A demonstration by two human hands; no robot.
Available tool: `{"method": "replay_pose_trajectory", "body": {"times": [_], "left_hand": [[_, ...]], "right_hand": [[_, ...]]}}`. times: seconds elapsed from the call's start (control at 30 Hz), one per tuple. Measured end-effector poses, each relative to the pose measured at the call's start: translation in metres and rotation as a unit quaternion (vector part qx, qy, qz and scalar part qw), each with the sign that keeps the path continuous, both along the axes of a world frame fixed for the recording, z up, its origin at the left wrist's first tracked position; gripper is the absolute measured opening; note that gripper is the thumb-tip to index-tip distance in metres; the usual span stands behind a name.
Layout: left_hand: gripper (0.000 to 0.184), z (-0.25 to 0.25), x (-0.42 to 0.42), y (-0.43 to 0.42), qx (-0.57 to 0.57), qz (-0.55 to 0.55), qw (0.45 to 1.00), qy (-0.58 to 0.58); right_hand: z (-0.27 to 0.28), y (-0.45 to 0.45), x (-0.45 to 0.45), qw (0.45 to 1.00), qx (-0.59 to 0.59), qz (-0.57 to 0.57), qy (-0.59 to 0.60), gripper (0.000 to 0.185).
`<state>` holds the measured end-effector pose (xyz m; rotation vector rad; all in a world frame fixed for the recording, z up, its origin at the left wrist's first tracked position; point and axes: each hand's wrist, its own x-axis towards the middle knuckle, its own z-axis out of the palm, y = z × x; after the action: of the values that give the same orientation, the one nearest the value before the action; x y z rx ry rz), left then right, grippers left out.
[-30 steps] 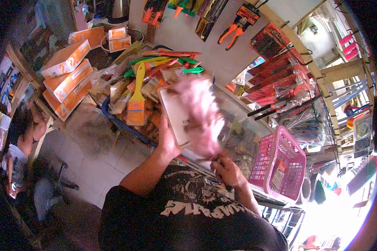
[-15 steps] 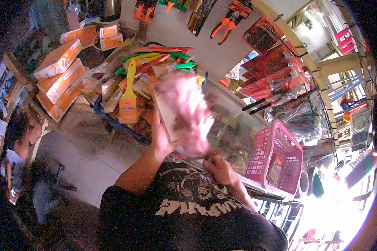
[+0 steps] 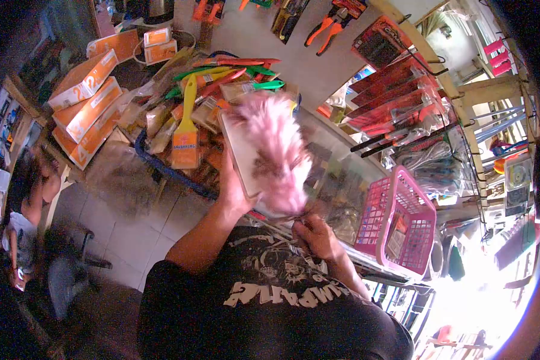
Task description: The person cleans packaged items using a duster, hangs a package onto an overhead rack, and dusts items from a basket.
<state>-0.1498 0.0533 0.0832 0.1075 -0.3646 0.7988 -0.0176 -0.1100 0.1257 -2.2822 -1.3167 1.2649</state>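
My left hand [image 3: 234, 191] is wrapped round the edge of a pale flat box-like object [image 3: 239, 157], held tilted in front of my chest. A fluffy pink and white feather duster [image 3: 279, 153], smeared by motion, covers much of its face. My right hand [image 3: 315, 236] is closed at the lower end of the duster; the handle is mostly hidden in the fist. Just beyond my left hand lies a wide paintbrush [image 3: 186, 129] with a yellow handle, on top of a heap of packaged brushes [image 3: 222, 90] with green, red and yellow handles.
Orange-and-white boxes [image 3: 85, 108] are stacked at the left. A pink plastic basket [image 3: 402, 222] with a small packet stands on the glass counter [image 3: 336, 171] to the right. Pliers [image 3: 333, 27] and red-bladed tools [image 3: 396, 99] hang ahead. Another person [image 3: 36, 198] is at far left.
The feather duster has shifted slightly over the pale object, its feathers fanned out differently. Both hands stay in nearly the same place, and the view has tilted a little.
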Motion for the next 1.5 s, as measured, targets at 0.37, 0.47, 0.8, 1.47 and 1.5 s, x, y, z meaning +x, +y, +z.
{"method": "replay_pose_trajectory", "body": {"times": [0.37,0.47,0.8,1.47,1.5], "left_hand": [[0.069,-0.020,0.002,-0.005,-0.003,-0.031,0.993,0.110],[0.066,0.012,-0.001,-0.004,-0.044,0.072,0.959,0.272],[0.056,0.000,-0.001,0.000,-0.075,0.092,0.966,0.229],[0.056,-0.005,-0.001,-0.001,-0.089,0.008,0.985,0.145],[0.056,-0.011,-0.001,-0.002,-0.032,0.048,0.985,0.164]], "right_hand": [[0.004,-0.001,-0.009,0.978,0.031,-0.026,0.203,0.026],[-0.015,0.001,0.005,0.994,-0.027,-0.084,0.068,0.024],[-0.013,0.007,0.005,0.967,0.222,0.115,0.055,0.022],[-0.019,-0.001,0.015,0.986,-0.029,-0.054,0.153,0.027],[-0.023,-0.001,0.014,0.988,-0.014,-0.040,0.147,0.026]]}}
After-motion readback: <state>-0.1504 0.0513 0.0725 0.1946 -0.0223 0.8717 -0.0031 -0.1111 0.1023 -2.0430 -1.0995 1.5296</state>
